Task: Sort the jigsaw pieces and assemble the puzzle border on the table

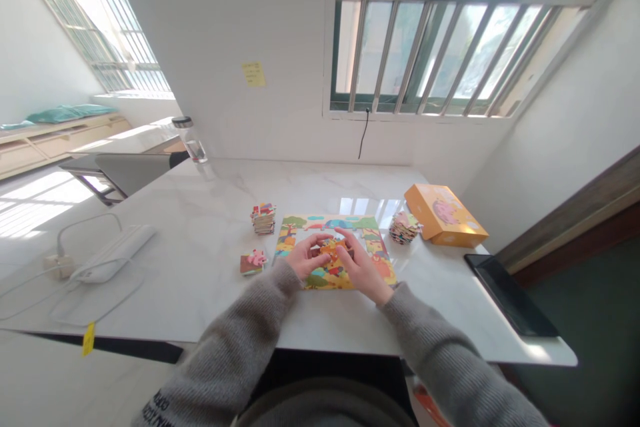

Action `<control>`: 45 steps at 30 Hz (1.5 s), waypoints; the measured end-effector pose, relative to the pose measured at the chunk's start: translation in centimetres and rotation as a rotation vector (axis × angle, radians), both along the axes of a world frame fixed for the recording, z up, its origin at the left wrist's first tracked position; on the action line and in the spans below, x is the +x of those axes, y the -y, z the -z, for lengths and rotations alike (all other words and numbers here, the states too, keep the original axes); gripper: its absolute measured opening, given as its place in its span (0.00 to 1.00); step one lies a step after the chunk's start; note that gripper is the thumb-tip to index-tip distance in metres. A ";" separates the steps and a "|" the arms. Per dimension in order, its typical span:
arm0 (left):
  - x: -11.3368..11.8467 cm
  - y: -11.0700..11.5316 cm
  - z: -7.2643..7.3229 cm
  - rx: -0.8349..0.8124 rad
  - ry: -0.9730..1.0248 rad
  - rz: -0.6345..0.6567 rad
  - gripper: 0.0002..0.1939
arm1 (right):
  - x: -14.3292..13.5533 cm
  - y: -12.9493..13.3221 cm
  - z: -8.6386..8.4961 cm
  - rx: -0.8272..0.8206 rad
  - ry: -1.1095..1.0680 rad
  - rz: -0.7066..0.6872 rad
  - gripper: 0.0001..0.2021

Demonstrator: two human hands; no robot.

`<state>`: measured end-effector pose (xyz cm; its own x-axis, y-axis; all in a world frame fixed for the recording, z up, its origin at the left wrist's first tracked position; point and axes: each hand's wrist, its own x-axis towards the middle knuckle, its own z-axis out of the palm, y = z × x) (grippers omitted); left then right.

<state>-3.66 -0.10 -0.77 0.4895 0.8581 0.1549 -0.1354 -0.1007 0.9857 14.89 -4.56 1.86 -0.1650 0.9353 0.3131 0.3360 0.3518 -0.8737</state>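
Observation:
A colourful puzzle board with animals and trees around its border lies on the white table. Over its middle, my left hand and my right hand face each other, fingers curled round orange puzzle pieces held between them. Both hands grip these pieces; how many there are is hard to make out. Left of the board stands a stack of puzzle pieces, with a smaller pile showing a pink pig nearer me. Another stack of pieces is at the board's right.
An orange box and a black tablet-like device lie on the right. At the left are a white power strip with cables and, farther back, a clear bottle. The white table's front edge runs beneath my forearms.

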 end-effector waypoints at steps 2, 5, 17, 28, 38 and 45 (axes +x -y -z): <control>-0.1 0.8 -0.2 0.094 -0.094 -0.024 0.30 | 0.2 0.4 -0.1 0.009 0.000 0.023 0.21; -1.3 2.5 -0.4 0.370 -0.370 -0.117 0.25 | 1.2 1.6 -0.1 -0.041 0.027 0.026 0.20; -6.6 5.9 -0.2 0.901 -1.158 -0.098 0.14 | 2.2 8.2 2.3 0.047 0.492 0.061 0.12; -8.2 6.0 1.1 0.912 -1.381 -0.188 0.17 | 8.8 6.4 0.8 0.231 0.702 0.083 0.18; -8.0 4.9 0.5 0.925 -1.392 -0.138 0.20 | 10.3 4.8 0.2 0.255 0.768 -0.099 0.15; -7.5 3.0 -1.0 0.902 -1.479 -0.118 0.19 | 10.0 1.9 0.4 0.282 0.794 -0.100 0.15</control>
